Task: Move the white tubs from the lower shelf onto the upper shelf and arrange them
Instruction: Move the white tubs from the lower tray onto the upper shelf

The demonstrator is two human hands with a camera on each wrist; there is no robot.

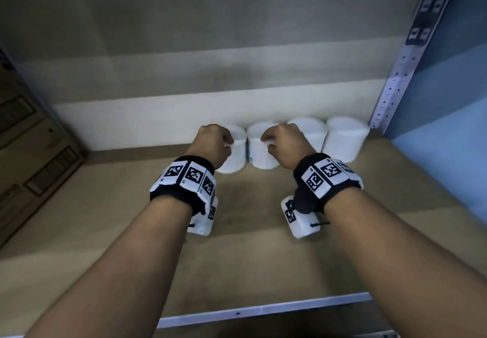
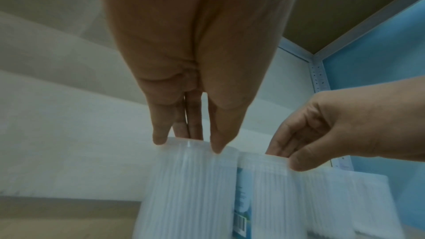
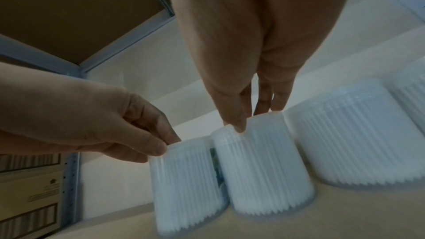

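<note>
four white tubs (image 1: 295,141) rowed at shelf (image 1: 250,258) back | left hand (image 1: 212,141) grips leftmost | right hand (image 1: 286,144) grips second

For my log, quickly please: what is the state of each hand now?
Left hand: fingertips pinch the top of the leftmost tub.
Right hand: fingertips pinch the top of the second tub.

Tubs (image 3: 264,166): translucent plastic, smooth walls, fine vertical ribbing showing through. Shelf board (image 1: 250,258): matt tan, wood-like, smooth. Upright (image 1: 403,66): perforated grey metal, satin finish. Boxes (image 1: 29,153): matt brown cardboard. Wristbands (image 1: 184,179): black cloth.
</note>
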